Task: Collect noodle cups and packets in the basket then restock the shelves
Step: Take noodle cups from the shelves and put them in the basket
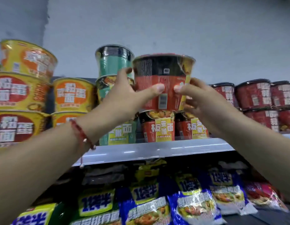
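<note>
Your left hand (124, 93) and right hand (196, 96) both grasp one red and black noodle cup (163, 78). The left thumb presses the cup's front face and the left fingers wrap round its left side. The right thumb presses the front face just beside the left thumb, and the right fingers curl round the lower right side. The cup is upright, raised above the top shelf (157, 148), with its base at the rim of a red cup (158, 127) that stands on that shelf. You cannot tell whether the two cups touch. A second red cup (194, 127) stands just to the right of the lower one.

Left of the held cup, a stack of green cups (115, 65) rises beside your left fingers. Further left stand stacked yellow bowls (27, 59). To the right stand stacked dark red bowls (254, 96).

On the shelf below lie blue noodle packets (193, 207) and yellow-green packets (95, 203). A red cord bracelet (81, 133) circles your left wrist.
</note>
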The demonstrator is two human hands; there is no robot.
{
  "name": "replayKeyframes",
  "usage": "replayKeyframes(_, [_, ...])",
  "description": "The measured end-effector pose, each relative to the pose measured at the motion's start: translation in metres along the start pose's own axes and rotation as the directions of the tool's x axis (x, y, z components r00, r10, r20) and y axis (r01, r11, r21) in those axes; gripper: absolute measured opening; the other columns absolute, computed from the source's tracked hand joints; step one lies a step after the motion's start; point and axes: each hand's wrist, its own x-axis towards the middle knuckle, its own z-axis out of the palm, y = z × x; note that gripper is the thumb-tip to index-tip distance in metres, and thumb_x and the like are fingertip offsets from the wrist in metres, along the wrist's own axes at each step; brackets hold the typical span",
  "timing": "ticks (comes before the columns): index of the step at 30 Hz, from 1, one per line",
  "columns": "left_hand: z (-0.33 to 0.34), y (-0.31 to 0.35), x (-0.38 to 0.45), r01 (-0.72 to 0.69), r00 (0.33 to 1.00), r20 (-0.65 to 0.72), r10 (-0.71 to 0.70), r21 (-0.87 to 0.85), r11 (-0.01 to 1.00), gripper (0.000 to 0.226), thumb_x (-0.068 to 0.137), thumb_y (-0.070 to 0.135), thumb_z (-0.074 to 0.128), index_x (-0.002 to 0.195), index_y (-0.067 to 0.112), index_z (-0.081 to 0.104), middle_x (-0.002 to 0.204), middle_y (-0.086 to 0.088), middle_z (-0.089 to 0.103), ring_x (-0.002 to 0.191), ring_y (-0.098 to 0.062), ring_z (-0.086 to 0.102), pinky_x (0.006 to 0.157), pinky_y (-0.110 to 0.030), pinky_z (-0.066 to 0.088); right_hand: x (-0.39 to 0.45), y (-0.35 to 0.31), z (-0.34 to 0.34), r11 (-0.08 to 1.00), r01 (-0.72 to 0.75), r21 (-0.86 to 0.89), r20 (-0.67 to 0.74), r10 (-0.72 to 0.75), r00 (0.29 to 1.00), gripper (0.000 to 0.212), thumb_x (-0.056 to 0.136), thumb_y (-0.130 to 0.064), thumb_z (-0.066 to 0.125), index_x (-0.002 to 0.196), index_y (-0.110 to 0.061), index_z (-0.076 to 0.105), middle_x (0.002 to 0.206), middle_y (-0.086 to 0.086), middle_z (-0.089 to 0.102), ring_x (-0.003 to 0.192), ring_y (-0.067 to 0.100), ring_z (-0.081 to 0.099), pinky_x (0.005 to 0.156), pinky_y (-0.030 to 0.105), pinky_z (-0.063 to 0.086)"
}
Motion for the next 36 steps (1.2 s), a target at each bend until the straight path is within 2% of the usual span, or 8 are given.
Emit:
replayKeyframes(3, [0.011, -0.003, 0.040, -0.020, 0.998, -0.052, 0.021, 0.022, 1.000, 0.090, 0.074, 0.065, 0.070, 0.142, 0.028, 0.025, 0.107, 0.011, 0.061, 0.099, -0.012, 0.064, 0.084, -0.033, 0.050, 0.040, -0.001, -0.003, 0.996, 0.044, -0.083, 0.030, -0.042, 0.999, 0.058, 0.082, -0.037, 0.073, 0.133, -0.021, 0.050, 0.112, 0.000, 0.073, 0.098, 0.015, 0.072, 0.079, 0.028, 0.051])
replayKeyframes(9, [0.043, -0.015, 0.100, -0.028, 0.997, -0.052, 0.051, 0.374, 0.927, 0.076, 0.084, 0.064, 0.058, 0.138, 0.016, 0.036, 0.111, 0.008, 0.059, 0.093, -0.016, 0.059, 0.078, -0.029, 0.050, 0.093, 0.020, -0.010, 0.969, -0.073, -0.236, 0.144, 0.109, 0.984, 0.029, 0.083, -0.026, 0.075, 0.108, -0.019, 0.061, 0.115, 0.004, 0.071, 0.113, 0.022, 0.064, 0.108, 0.042, 0.044])
replayKeyframes(14, [0.058, -0.031, 0.112, 0.013, 0.999, 0.024, -0.037, 0.654, 0.756, 0.045, 0.086, 0.060, 0.059, 0.090, 0.014, 0.057, 0.083, -0.001, 0.062, 0.066, -0.014, 0.055, 0.056, -0.027, 0.043, 0.111, 0.054, -0.016, 0.900, -0.181, -0.396, 0.155, 0.260, 0.953, 0.046, 0.078, -0.036, 0.078, 0.114, -0.013, 0.061, 0.114, 0.005, 0.071, 0.111, 0.024, 0.064, 0.104, 0.045, 0.047])
replayKeyframes(19, [0.069, -0.035, 0.098, 0.037, 0.997, -0.066, 0.028, 0.805, 0.593, 0.059, 0.089, 0.047, 0.059, 0.127, 0.010, 0.034, 0.094, -0.006, 0.057, 0.077, -0.027, 0.051, 0.064, -0.034, 0.039, 0.121, 0.077, -0.014, 0.866, -0.168, -0.470, 0.178, 0.280, 0.943, 0.049, 0.078, -0.056, 0.073, 0.115, -0.025, 0.061, 0.116, -0.003, 0.068, 0.113, 0.020, 0.059, 0.103, 0.040, 0.042])
replayKeyframes(25, [0.052, -0.026, 0.060, -0.034, 0.986, -0.064, 0.152, 0.823, 0.566, 0.042, 0.091, 0.054, 0.053, 0.114, 0.020, 0.043, 0.085, 0.003, 0.060, 0.072, -0.017, 0.058, 0.062, -0.035, 0.054, 0.093, 0.075, 0.000, 0.828, -0.060, -0.557, 0.041, 0.099, 0.994, 0.060, 0.087, -0.056, 0.064, 0.134, -0.024, 0.045, 0.114, -0.005, 0.062, 0.088, 0.008, 0.057, 0.063, 0.023, 0.038])
replayKeyframes(28, [0.023, -0.025, 0.013, -0.057, 0.968, -0.100, 0.230, 0.805, 0.591, 0.042, 0.090, 0.053, 0.053, 0.120, 0.025, 0.047, 0.104, -0.001, 0.064, 0.087, -0.027, 0.062, 0.076, -0.043, 0.053, 0.055, 0.072, 0.016, 0.846, 0.195, -0.496, -0.043, -0.248, 0.968, 0.054, 0.090, -0.039, 0.063, 0.139, -0.029, 0.043, 0.123, -0.007, 0.053, 0.104, 0.007, 0.054, 0.080, 0.025, 0.043])
replayKeyframes(32, [-0.031, -0.045, -0.087, 0.006, 0.939, -0.201, 0.280, 0.820, 0.572, 0.050, 0.090, 0.049, 0.051, 0.134, 0.024, 0.049, 0.124, -0.004, 0.062, 0.107, -0.030, 0.058, 0.091, -0.046, 0.047, -0.011, 0.072, 0.074, 0.895, 0.353, -0.274, 0.189, -0.309, 0.932, 0.036, 0.091, -0.037, 0.063, 0.126, -0.033, 0.055, 0.121, -0.012, 0.052, 0.107, 0.003, 0.053, 0.086, 0.017, 0.043])
replayKeyframes(36, [-0.084, -0.075, -0.217, 0.272, 0.959, -0.279, -0.042, 0.875, 0.401, 0.068, 0.089, 0.061, 0.039, 0.150, 0.033, 0.033, 0.155, 0.000, 0.037, 0.144, -0.023, 0.031, 0.117, -0.049, 0.026, -0.087, 0.086, 0.158, 0.863, 0.475, -0.173, 0.524, -0.328, 0.786, 0.031, 0.091, -0.044, 0.059, 0.120, -0.034, 0.061, 0.122, -0.017, 0.055, 0.116, 0.000, 0.047, 0.103, 0.022, 0.036])
